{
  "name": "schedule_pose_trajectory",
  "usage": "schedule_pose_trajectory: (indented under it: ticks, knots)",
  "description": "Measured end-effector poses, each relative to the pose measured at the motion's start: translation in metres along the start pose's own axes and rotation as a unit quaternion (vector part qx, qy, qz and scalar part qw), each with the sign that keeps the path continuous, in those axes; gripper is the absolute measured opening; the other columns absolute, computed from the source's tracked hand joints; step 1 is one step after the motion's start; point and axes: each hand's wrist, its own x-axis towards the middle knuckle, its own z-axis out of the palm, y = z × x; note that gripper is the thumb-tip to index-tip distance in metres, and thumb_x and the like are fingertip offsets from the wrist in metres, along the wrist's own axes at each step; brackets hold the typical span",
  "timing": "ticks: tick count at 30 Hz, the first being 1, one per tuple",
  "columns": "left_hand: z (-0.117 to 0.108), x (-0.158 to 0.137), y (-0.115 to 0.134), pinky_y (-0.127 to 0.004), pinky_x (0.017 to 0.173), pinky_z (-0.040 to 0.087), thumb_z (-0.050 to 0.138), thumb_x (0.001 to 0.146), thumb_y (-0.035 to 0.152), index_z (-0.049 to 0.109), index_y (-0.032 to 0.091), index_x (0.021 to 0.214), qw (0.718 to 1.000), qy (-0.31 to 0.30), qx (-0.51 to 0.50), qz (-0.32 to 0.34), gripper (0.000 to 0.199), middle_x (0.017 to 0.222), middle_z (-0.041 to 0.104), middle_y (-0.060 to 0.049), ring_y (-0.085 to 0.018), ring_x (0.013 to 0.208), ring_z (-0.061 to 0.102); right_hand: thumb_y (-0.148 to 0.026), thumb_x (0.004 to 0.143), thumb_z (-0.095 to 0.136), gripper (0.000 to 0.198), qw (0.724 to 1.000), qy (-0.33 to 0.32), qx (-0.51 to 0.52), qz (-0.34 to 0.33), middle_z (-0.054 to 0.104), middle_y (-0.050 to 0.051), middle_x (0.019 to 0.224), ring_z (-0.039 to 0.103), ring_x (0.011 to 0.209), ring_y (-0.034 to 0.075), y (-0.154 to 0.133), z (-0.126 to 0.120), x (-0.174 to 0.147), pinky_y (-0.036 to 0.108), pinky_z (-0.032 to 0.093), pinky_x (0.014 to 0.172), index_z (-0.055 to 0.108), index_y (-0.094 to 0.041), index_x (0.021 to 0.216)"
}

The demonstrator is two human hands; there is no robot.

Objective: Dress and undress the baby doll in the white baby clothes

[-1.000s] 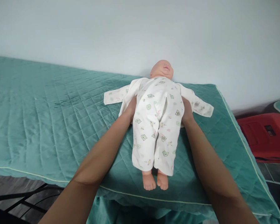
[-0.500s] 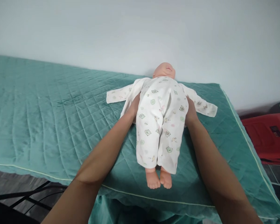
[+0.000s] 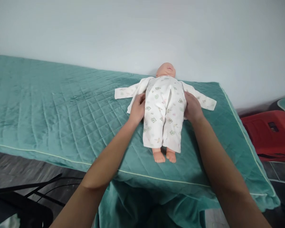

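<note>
A baby doll (image 3: 166,69) lies on its back with its head towards the wall. Its white baby trousers (image 3: 154,114), printed with small bears, reach up over the chest. Beneath them is a white jacket (image 3: 126,92), sleeves spread out to both sides. My left hand (image 3: 138,109) is closed at the left side of the trousers, fingers bent against the cloth. At the opposite side my right hand (image 3: 193,106) is closed too, its fingertips hidden by the trousers. Two bare doll feet (image 3: 159,156) stick out of the trouser legs.
A green quilted cover (image 3: 61,110) lies under the doll and hangs over the front edge. Behind it rises a pale wall (image 3: 97,34). To the right below stands a red plastic object (image 3: 268,133). Black metal bars (image 3: 45,186) show at lower left.
Both hands have drawn back from deeper under the doll's sides, so more of the fingers shows. The view has shifted, and the doll looks smaller and higher up.
</note>
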Motion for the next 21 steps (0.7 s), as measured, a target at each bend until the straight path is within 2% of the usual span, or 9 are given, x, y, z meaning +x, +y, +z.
schedule_pose_trajectory:
  ticks: [2, 4, 6, 9, 13, 16, 19, 21]
  knots:
    - [-0.009, -0.036, 0.003, -0.035, 0.106, 0.047, 0.056, 0.092, 0.025, 0.063, 0.02, 0.119, 0.994, 0.01, 0.087, 0.058, 0.028, 0.125, 0.067, -0.007, -0.019, 0.117, 0.062, -0.053, 0.088, 0.061, 0.053, 0.996, 0.056, -0.033, -0.058, 0.059, 0.009, 0.145, 0.052, 0.138, 0.028, -0.006, 0.004, -0.035, 0.051, 0.044, 0.114, 0.056, -0.026, 0.133]
    - [-0.019, -0.075, 0.006, -0.033, 0.098, 0.051, 0.057, 0.093, 0.024, 0.064, 0.022, 0.116, 0.98, -0.001, 0.169, 0.109, 0.024, 0.119, 0.065, -0.006, -0.018, 0.112, 0.062, -0.047, 0.087, 0.067, 0.055, 0.98, 0.048, -0.118, -0.151, 0.044, 0.007, 0.158, 0.038, 0.149, 0.027, -0.016, 0.009, -0.078, 0.053, 0.032, 0.122, 0.051, -0.029, 0.137]
    - [-0.026, -0.111, 0.009, -0.032, 0.092, 0.053, 0.057, 0.092, 0.02, 0.064, 0.022, 0.114, 0.965, -0.031, 0.219, 0.142, 0.022, 0.114, 0.061, -0.006, -0.017, 0.106, 0.061, -0.039, 0.09, 0.067, 0.043, 0.954, -0.039, -0.205, -0.217, 0.04, 0.006, 0.161, 0.035, 0.15, 0.028, -0.027, 0.013, -0.118, 0.054, 0.03, 0.124, 0.056, -0.031, 0.131]
    - [-0.032, -0.147, 0.013, -0.032, 0.09, 0.054, 0.056, 0.087, 0.011, 0.06, 0.021, 0.117, 0.948, -0.093, 0.264, 0.153, 0.032, 0.116, 0.056, -0.007, -0.018, 0.104, 0.06, -0.029, 0.091, 0.065, 0.026, 0.911, -0.162, -0.299, -0.234, 0.043, 0.01, 0.157, 0.042, 0.145, 0.028, -0.043, 0.016, -0.157, 0.052, 0.039, 0.118, 0.062, -0.026, 0.116]
    - [-0.03, -0.161, 0.016, -0.038, 0.097, 0.051, 0.057, 0.079, 0.005, 0.052, 0.019, 0.121, 0.907, -0.159, 0.348, 0.176, 0.045, 0.116, 0.058, -0.009, -0.022, 0.108, 0.056, -0.02, 0.084, 0.067, 0.021, 0.85, -0.226, -0.42, -0.223, 0.056, 0.014, 0.138, 0.05, 0.133, 0.031, -0.062, 0.02, -0.166, 0.049, 0.042, 0.112, 0.065, -0.019, 0.105]
    - [-0.024, -0.16, 0.017, -0.04, 0.097, 0.049, 0.053, 0.081, 0.005, 0.053, 0.017, 0.117, 0.884, -0.159, 0.399, 0.187, 0.038, 0.112, 0.06, -0.009, -0.024, 0.107, 0.055, -0.018, 0.084, 0.066, 0.016, 0.804, -0.24, -0.507, -0.198, 0.061, 0.015, 0.125, 0.053, 0.12, 0.033, -0.075, 0.027, -0.164, 0.049, 0.045, 0.104, 0.067, -0.017, 0.1]
    - [-0.018, -0.161, 0.018, -0.035, 0.091, 0.049, 0.048, 0.086, 0.006, 0.056, 0.018, 0.107, 0.899, -0.139, 0.376, 0.179, 0.025, 0.104, 0.062, -0.007, -0.021, 0.1, 0.057, -0.017, 0.086, 0.063, 0.015, 0.767, -0.237, -0.562, -0.201, 0.062, 0.017, 0.12, 0.052, 0.115, 0.033, -0.082, 0.036, -0.167, 0.048, 0.044, 0.099, 0.069, -0.016, 0.1]
    - [-0.014, -0.164, 0.021, -0.033, 0.087, 0.048, 0.05, 0.089, 0.01, 0.057, 0.019, 0.099, 0.913, -0.121, 0.352, 0.169, 0.015, 0.097, 0.062, -0.004, -0.019, 0.093, 0.058, -0.016, 0.089, 0.059, 0.016, 0.759, -0.225, -0.572, -0.214, 0.063, 0.016, 0.118, 0.05, 0.114, 0.033, -0.081, 0.04, -0.171, 0.047, 0.043, 0.099, 0.07, -0.015, 0.1]
